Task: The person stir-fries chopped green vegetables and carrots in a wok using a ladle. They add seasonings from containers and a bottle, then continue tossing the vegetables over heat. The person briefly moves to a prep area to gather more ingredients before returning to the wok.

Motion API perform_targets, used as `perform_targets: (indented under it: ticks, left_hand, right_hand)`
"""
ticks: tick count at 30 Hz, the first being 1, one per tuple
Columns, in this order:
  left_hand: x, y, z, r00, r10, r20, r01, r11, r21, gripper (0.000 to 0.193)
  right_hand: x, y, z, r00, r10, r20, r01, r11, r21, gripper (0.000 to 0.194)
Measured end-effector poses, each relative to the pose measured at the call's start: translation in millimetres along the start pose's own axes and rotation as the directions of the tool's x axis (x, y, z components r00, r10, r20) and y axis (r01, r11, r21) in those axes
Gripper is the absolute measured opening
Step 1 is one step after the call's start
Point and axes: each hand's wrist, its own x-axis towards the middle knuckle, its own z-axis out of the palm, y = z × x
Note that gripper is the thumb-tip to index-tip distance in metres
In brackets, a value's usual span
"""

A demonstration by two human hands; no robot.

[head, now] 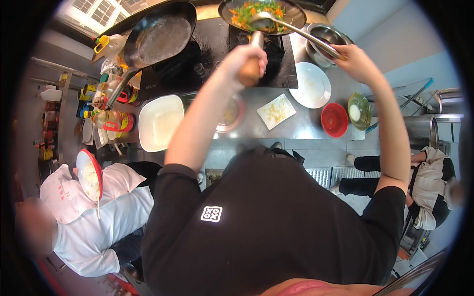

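Note:
My left hand (249, 63) grips the wooden handle of a wok (296, 18) at the top of the view. Chopped green and orange vegetables (242, 14) lie in the wok. In my right hand (350, 61) is the long handle of a metal ladle (263, 18), whose bowl rests among the vegetables. Beneath my right hand stand nested steel bowls (314, 33). A white round plate (311, 87) and a small white rectangular dish (277, 111) with yellowish bits are on the steel counter (244, 129) below the black cooktop (170, 79).
A large empty wok (163, 40) leans at upper left, near oil and sauce bottles (118, 122). A white basin (161, 124), a red bowl (334, 120) and a green bowl (364, 114) stand on the counter. One person (100, 211) holding a food bowl is at left, another (429, 185) at right.

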Motion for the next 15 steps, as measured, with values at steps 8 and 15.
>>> perform_targets:
  ticks: [8, 15]
  left_hand:
    - [-26, -44, -2, 0.985, 0.120, -0.124, -0.085, 0.964, 0.252, 0.017]
    - [9, 8, 8, 0.999, 0.039, -0.024, -0.038, 0.998, 0.045, 0.014]
  right_hand:
    - [-40, 43, -62, 0.982, 0.145, 0.118, -0.162, 0.976, 0.145, 0.048]
    - [21, 2, 2, 0.992, 0.108, 0.069, -0.108, 0.994, -0.009, 0.049]
